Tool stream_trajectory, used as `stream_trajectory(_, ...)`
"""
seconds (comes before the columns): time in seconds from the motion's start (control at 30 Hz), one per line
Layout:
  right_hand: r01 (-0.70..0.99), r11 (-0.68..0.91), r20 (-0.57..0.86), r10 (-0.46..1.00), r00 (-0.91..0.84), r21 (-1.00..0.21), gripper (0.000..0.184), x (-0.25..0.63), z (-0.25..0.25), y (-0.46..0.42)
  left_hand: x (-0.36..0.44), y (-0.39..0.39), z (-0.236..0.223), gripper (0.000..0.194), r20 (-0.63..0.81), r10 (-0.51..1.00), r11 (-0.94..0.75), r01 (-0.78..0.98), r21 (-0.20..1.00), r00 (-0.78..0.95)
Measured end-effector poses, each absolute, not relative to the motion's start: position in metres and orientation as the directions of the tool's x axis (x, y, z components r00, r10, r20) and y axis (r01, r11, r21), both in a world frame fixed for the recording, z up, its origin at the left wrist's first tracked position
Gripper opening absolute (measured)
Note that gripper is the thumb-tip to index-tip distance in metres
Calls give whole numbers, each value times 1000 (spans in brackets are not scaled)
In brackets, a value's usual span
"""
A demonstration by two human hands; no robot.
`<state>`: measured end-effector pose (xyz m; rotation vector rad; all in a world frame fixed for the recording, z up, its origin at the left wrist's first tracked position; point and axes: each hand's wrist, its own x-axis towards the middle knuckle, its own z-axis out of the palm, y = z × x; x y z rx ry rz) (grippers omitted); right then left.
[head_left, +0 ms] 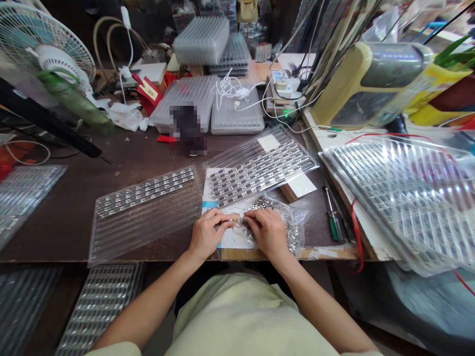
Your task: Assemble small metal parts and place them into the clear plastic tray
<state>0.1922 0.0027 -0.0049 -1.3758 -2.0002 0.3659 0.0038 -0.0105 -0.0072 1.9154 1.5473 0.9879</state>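
clear ribbed plastic tray (148,225), rows of black-and-silver parts (144,193), 9 o'clock of left hand (206,233) | left hand pinches small silver metal piece (230,221) at its 2 o'clock | right hand (270,231): fingertips bunched, contents cannot tell | its 3 o'clock: clear plastic bag (302,217)

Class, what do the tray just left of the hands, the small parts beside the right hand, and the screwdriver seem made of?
Tray: probably clear, glossy plastic; the dark table shows through. Small parts: likely shiny metal, from silvery glints. Screwdriver: handle perhaps smooth plastic, coloured green; shaft likely metal, looking silvery.
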Motion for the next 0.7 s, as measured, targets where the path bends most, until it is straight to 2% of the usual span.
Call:
stream_trajectory(0.2,735,453,359,884,-298,-505,10,166,-6,5,-1,-9,-8,11,284,957,-208,533,820,-64)
stream_trajectory(0.43,783,452,311,887,-342,-428,12,161,-7,4,0,-8,-8,13,277,959,-204,533,821,-60)
stream_trajectory(0.57,811,445,308,888,-343,-380,24,174,-4,2,0,-8,-7,12,274,959,-198,534,822,-66)
stream_trajectory(0.7,792,516,332,847,-416,-325,25,195,-9,1,0,-8,-7,11,268,961,-192,535,823,-68)
